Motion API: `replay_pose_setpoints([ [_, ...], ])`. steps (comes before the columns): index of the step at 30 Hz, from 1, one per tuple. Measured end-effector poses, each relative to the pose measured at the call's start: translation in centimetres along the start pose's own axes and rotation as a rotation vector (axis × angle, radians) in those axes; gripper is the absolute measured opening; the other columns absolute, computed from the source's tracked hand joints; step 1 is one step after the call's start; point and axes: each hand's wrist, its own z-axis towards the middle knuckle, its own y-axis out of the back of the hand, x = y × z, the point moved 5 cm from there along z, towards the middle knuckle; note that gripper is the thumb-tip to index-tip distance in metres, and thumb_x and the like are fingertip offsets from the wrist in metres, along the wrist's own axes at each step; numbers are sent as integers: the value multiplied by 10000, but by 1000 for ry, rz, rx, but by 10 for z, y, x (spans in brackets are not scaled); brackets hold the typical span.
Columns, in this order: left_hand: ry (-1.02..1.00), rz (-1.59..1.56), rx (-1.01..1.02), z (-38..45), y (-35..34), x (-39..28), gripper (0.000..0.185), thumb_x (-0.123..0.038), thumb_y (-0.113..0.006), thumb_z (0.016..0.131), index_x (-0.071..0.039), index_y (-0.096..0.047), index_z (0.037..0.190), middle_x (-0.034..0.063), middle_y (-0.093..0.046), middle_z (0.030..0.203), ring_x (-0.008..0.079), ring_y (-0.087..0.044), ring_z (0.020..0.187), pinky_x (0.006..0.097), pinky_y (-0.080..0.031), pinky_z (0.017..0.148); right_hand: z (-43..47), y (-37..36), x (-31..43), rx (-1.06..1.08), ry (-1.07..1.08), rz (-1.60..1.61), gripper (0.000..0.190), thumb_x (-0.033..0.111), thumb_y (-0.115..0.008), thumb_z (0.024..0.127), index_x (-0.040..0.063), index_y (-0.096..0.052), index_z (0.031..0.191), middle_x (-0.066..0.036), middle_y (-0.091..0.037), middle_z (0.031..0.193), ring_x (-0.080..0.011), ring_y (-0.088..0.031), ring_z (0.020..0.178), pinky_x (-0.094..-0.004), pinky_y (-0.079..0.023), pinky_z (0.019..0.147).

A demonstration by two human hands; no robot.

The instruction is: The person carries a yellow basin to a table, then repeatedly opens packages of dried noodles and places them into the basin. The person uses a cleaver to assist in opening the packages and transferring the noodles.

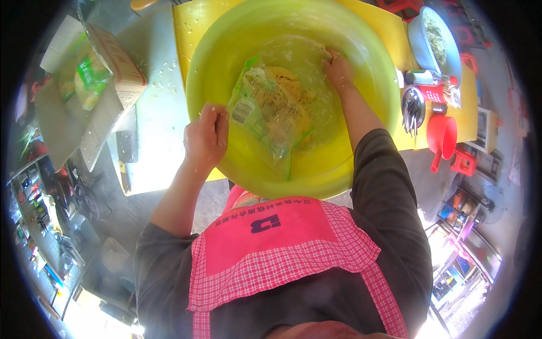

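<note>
A large yellow-green plastic basin (372,101) stands before me. My left hand (207,133), flecked with pale bits, pinches the left end of a clear and green plastic bag (271,101) above the basin's left side. The bag bears writing and a barcode. Yellowish food (288,78) shows beside and through it; whether it lies inside or under the bag I cannot tell. My right hand (338,70) reaches down to the basin's inner right side, its fingers curled against a whitish residue. Whether those fingers hold anything is hidden.
An open cardboard box (114,55) with green-printed bags stands at the left, near a cleaver (127,148). Along the right are a blue basin (417,42) of pale shreds, bottles, a metal bowl of spoons (413,106) and a red plastic ladle (441,133).
</note>
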Motion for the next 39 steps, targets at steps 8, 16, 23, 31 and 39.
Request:
replay_pose_setpoints([
  [8, -73, -19, -20, 1, 2, -3, 105, -26, -613, 824, -73, -557, 899, 130, -599, 677, 317, -598, 572, 376, -453, 500, -12, 5, 7, 78, 10, -186, 429, 286, -514, 884, 270, -508, 1313, -105, -675, 868, -272, -637, 800, -399, -495, 702],
  [16, -72, -63, -24, 0, 2, -3, 140, 23, -606, 810, -62, -553, 907, 120, -579, 625, 284, -582, 521, 342, -434, 478, -13, 16, -7, -80, -29, 77, 355, 287, -600, 815, 201, -633, 1158, -64, -671, 873, -258, -634, 831, -376, -492, 733],
  [23, -41, -79, -6, -1, 1, 1, 129, 24, -604, 817, -54, -548, 904, 113, -567, 602, 268, -562, 493, 331, -416, 463, 4, 9, 13, -58, 47, -112, 288, 324, -613, 823, 178, -670, 1065, -59, -680, 954, -266, -633, 884, -387, -495, 765],
  [31, -57, -77, -34, -1, 2, -2, 121, 14, -613, 815, -52, -549, 893, 114, -566, 598, 264, -565, 493, 325, -424, 470, 14, 1, 16, -11, -60, -193, 221, 347, -591, 832, 220, -689, 983, -60, -679, 951, -270, -632, 896, -389, -500, 765],
  [39, -45, -79, -22, -2, 3, 0, 127, 6, -616, 815, -60, -548, 900, 115, -568, 607, 273, -571, 507, 329, -429, 477, 5, 3, -1, -97, -161, 183, 212, 274, -643, 821, 130, -685, 970, -61, -664, 940, -194, -617, 741, -329, -477, 646],
])
